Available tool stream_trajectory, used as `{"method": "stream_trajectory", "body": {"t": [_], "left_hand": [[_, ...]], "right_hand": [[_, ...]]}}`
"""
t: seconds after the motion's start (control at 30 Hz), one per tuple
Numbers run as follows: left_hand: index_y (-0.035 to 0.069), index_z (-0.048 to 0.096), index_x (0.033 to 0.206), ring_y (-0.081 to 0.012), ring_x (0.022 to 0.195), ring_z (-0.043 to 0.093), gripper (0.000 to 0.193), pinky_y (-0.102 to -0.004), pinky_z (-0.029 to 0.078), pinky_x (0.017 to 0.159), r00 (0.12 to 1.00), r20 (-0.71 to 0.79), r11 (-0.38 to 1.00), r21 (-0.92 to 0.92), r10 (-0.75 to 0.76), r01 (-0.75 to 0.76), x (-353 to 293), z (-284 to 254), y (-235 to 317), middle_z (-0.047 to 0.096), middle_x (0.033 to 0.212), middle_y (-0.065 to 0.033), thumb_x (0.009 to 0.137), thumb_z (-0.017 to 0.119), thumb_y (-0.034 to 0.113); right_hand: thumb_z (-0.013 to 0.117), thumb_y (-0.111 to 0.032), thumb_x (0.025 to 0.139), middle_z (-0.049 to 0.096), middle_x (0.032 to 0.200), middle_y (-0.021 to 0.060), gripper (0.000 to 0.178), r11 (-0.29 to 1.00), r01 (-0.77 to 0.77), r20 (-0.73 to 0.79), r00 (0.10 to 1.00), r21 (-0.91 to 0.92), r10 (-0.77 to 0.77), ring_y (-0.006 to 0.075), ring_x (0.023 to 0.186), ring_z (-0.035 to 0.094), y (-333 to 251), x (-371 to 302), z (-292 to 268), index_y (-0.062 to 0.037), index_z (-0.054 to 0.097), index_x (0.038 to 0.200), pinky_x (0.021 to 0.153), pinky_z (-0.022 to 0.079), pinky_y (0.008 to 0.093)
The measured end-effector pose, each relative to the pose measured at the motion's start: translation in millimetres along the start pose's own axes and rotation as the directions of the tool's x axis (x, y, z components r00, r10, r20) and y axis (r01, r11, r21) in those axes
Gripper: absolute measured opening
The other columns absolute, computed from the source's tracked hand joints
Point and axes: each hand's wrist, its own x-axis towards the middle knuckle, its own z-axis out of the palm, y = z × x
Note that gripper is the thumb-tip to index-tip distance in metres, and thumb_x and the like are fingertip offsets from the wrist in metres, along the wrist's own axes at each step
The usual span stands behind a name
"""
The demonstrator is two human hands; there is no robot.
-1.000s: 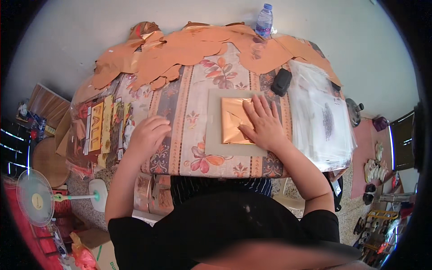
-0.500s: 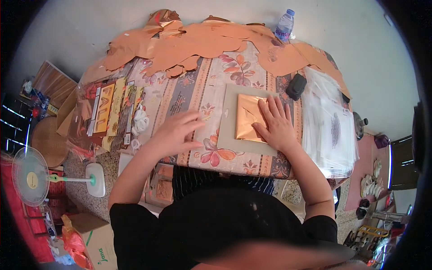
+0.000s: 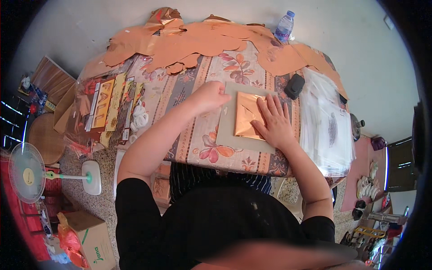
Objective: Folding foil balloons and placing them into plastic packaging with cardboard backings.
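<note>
I list one table (image 3: 191, 150). Foil packet (image 3: 245, 120): copper-coloured, lying on a grey card (image 3: 226, 135) near the table's front edge, right of centre. Right hand (image 3: 275, 123): laid over the packet's right edge, fingers spread, gripping nothing. Left hand (image 3: 209, 95): fingers curled by the card's back left corner; I cannot tell whether they grip it. Sheets (image 3: 211, 41), bottle (image 3: 285, 29): back edge. Bags (image 3: 327, 135): right edge. Packs (image 3: 105, 108): left edge.
</note>
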Motion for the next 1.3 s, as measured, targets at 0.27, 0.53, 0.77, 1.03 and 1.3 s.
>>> {"method": "stream_trajectory", "body": {"t": [0.27, 0.53, 0.77, 1.03, 1.3], "left_hand": [[-0.002, 0.057, 0.107, -0.0159, 0.072, 0.064, 0.036, -0.0294, 0.051, 0.063, 0.986, 0.102, 0.961, -0.229, -0.132, 0.153, 16, 9, 3, 0.067, 0.086, -0.0087, 0.083, 0.066, 0.023], [-0.002, 0.054, 0.116, -0.0105, 0.076, 0.06, 0.039, -0.0249, 0.048, 0.059, 0.981, 0.014, 0.963, -0.186, -0.196, 0.195, 29, -2, -5, 0.065, 0.089, -0.0064, 0.086, 0.065, 0.02], [-0.002, 0.059, 0.101, -0.0084, 0.054, 0.054, 0.021, -0.0239, 0.043, 0.047, 0.991, 0.125, 0.977, -0.204, -0.035, 0.06, 12, 12, 4, 0.064, 0.073, -0.0045, 0.088, 0.061, 0.014], [-0.002, 0.06, 0.102, -0.0109, 0.054, 0.056, 0.02, -0.026, 0.045, 0.05, 0.989, 0.101, 0.968, -0.216, -0.108, 0.128, -15, 2, -10, 0.065, 0.072, -0.0062, 0.086, 0.06, 0.01], [0.003, 0.058, 0.106, -0.0298, 0.107, 0.052, 0.035, -0.0431, 0.043, 0.091, 0.886, -0.316, 0.852, 0.502, 0.34, -0.148, -84, 4, -31, 0.055, 0.11, -0.0127, 0.078, 0.07, 0.023]], "right_hand": [[0.045, -0.053, 0.092, 0.02, 0.156, 0.0149, 0.071, 1.0, -0.012, 0.024, 1.0, -0.028, 0.013, 0.0329, 0.145, 0.015, 2, 0, -1, -0.0176, 0.025, 0.15, 0.115, 0.011, 0.051], [0.045, -0.054, 0.092, 0.019, 0.156, 0.0155, 0.072, 1.0, 0.008, 0.017, 1.0, -0.025, -0.008, 0.0339, 0.145, 0.013, 0, 1, -1, -0.0168, 0.025, 0.15, 0.115, 0.011, 0.0517], [0.043, -0.053, 0.093, 0.017, 0.156, 0.017, 0.072, 1.0, 0.001, 0.062, 0.998, -0.027, 0.0, 0.0364, 0.145, 0.012, 3, 0, 0, -0.0163, 0.022, 0.151, 0.115, 0.01, 0.0544], [0.044, -0.053, 0.093, 0.018, 0.155, 0.0186, 0.072, 0.998, 0.054, 0.073, 0.996, -0.023, -0.052, 0.0375, 0.144, 0.012, -19, 0, 0, -0.0156, 0.023, 0.151, 0.114, 0.008, 0.0575], [0.047, -0.053, 0.091, 0.021, 0.155, 0.0175, 0.073, 0.999, 0.045, -0.007, 0.999, -0.025, -0.045, 0.0379, 0.144, 0.014, -23, -3, 4, -0.0157, 0.025, 0.15, 0.114, 0.01, 0.0554]]}}
